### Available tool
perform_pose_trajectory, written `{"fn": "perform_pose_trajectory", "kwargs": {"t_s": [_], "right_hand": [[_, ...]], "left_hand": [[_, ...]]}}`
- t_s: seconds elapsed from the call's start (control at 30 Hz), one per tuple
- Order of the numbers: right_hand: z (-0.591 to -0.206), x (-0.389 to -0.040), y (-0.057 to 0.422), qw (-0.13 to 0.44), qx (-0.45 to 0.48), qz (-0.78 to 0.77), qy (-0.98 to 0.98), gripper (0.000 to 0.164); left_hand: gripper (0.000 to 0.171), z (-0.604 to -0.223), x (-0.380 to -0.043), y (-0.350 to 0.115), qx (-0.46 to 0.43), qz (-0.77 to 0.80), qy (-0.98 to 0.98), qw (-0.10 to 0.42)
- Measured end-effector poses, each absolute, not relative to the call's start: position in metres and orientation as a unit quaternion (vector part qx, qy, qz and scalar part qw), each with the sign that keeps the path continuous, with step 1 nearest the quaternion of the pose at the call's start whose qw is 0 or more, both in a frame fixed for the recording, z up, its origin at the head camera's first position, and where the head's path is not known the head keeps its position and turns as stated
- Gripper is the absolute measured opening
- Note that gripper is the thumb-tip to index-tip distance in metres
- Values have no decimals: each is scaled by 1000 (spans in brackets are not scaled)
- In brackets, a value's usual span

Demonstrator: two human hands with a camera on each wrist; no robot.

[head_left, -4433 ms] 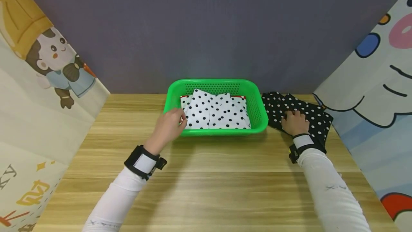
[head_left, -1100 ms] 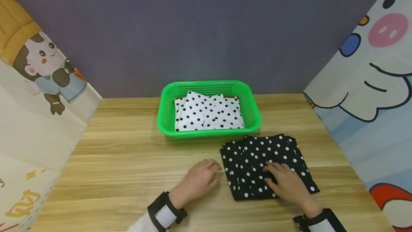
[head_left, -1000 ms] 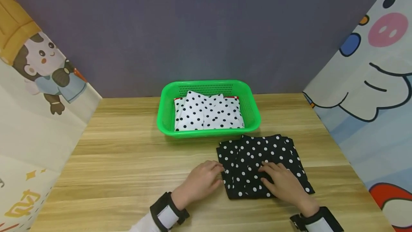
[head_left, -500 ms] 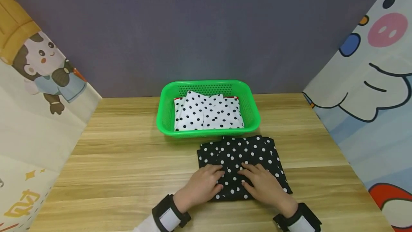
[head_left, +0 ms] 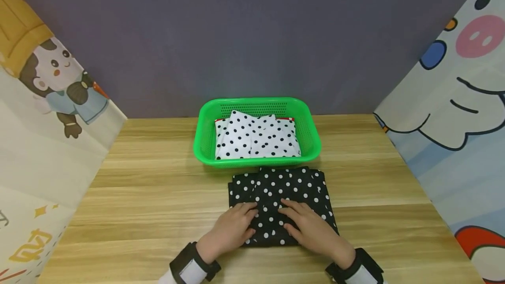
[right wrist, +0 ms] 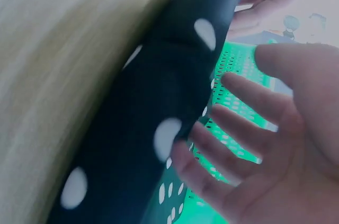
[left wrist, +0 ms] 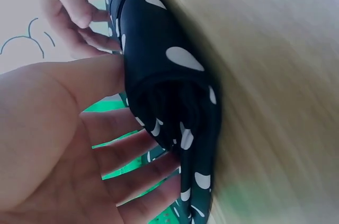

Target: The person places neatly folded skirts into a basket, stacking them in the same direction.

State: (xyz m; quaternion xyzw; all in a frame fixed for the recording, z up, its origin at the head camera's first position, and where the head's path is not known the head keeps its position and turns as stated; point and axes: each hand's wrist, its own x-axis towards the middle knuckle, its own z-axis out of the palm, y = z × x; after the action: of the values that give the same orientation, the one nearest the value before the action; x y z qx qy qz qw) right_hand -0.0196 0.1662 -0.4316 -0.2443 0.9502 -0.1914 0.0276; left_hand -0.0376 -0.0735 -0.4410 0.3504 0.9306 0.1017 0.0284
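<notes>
A folded black cloth with white dots (head_left: 292, 187) lies flat on the table, just in front of the green basket. My left hand (head_left: 232, 227) rests on its left part, fingers spread and fairly straight. On its right part lies my right hand (head_left: 311, 229), fingers loosely extended. The left wrist view shows the rolled, layered edge of the black cloth (left wrist: 169, 70) against the left thumb and fingertips. In the right wrist view the fingertips (right wrist: 183, 155) meet the cloth's smooth folded side (right wrist: 153, 86). Neither hand grips it.
Behind the cloth, the green perforated basket (head_left: 315, 143) holds folded white cloth with black dots (head_left: 260, 139) and a bit of red edging. A grey panel (head_left: 252, 34) rises behind the wooden table (head_left: 150, 179). Printed cartoon walls stand at left and right.
The black cloth has come from beside the basket's right side to the front, then slid left to the middle. My right hand moved with it; my left hand left the basket and came onto the cloth.
</notes>
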Motion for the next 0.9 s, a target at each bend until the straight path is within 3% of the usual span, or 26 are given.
{"fn": "perform_pose_trajectory", "kwargs": {"t_s": [0.43,0.9], "right_hand": [[-435,-29,184,-91,-161,-173,967,35],[-447,-24,178,-75,-145,-141,977,39]], "left_hand": [[47,-437,-35,-96,323,128,937,48],[42,-438,-34,-116,313,166,933,65]]}}
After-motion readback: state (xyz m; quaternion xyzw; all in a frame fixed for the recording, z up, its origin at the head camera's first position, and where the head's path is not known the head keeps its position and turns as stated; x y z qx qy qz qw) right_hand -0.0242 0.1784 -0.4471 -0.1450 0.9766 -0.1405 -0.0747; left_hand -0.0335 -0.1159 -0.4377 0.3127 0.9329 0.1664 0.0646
